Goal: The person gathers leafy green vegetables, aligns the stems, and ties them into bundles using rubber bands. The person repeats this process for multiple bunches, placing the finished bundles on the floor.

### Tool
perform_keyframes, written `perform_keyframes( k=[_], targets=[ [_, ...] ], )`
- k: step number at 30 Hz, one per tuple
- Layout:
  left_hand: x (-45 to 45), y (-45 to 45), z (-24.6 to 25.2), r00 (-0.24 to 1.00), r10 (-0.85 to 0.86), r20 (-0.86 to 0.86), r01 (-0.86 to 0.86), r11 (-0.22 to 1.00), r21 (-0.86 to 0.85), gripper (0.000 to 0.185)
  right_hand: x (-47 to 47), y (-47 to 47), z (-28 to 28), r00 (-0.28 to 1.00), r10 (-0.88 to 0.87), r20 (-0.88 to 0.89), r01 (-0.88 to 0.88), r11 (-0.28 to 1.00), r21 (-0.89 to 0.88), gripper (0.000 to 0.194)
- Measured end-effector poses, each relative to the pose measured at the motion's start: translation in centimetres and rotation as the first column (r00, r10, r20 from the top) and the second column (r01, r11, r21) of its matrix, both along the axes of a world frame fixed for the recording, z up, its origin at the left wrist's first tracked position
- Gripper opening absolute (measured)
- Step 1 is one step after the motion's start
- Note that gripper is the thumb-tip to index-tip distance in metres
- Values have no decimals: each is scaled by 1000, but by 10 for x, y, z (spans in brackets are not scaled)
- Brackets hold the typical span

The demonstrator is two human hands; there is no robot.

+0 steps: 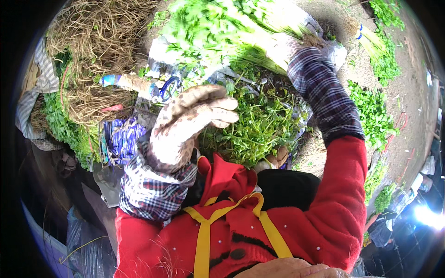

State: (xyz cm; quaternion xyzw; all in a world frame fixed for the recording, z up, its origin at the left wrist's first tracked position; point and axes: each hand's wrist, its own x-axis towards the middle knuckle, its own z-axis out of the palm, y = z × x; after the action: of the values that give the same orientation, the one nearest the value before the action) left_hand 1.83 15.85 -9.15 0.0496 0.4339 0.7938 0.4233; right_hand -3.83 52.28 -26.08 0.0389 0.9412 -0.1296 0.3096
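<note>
My left hand, in a pale glove with brown spots, hovers with curved fingers over loose leafy trimmings. Nothing shows in its grasp. Farther out, my right hand is closed around the lower stalks of a leafy celery-like bunch, near the root end. Strong sunlight washes out that glove, so its fingers are hard to separate. The bunch's leaves spread to the upper left. Left of my left hand lies a tan wrapped tool-like object with a blue ring at its end.
Bunches with tangled brown roots are heaped at upper left. A bundle of purple-and-white strips lies below them. To the right, a bunch bound with blue bands and more leafy greens rest on bare soil.
</note>
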Motion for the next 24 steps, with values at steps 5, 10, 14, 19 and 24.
perform_keyframes(
  k=[5, 10, 14, 19, 24],
  targets=[
    [2, 15, -12, 968, 7, 250, 19, 995, -101, 51, 29, 34, 32, 955, -87, -284, -89, 828, -553, 35],
    [-13, 61, -31, 964, -156, 213, 225, 909, -352, 52, 84, 19, 69, 823, -280, 495, 517, 6, -856, 33],
    [-31, 92, -40, 922, -290, 256, 325, 940, -108, 68, 120, -55, 92, 733, -439, 519, 460, -241, -854, 28],
    [-38, 95, -15, 913, 298, 279, -255, 950, -181, 54, 122, -138, 113, 941, -236, -241, 105, 884, -456, 65],
    [-42, 72, -23, 955, 294, 33, -267, 905, -330, 31, 129, -134, 83, 952, -302, -46, 129, 534, -835, 63]
  ],
)
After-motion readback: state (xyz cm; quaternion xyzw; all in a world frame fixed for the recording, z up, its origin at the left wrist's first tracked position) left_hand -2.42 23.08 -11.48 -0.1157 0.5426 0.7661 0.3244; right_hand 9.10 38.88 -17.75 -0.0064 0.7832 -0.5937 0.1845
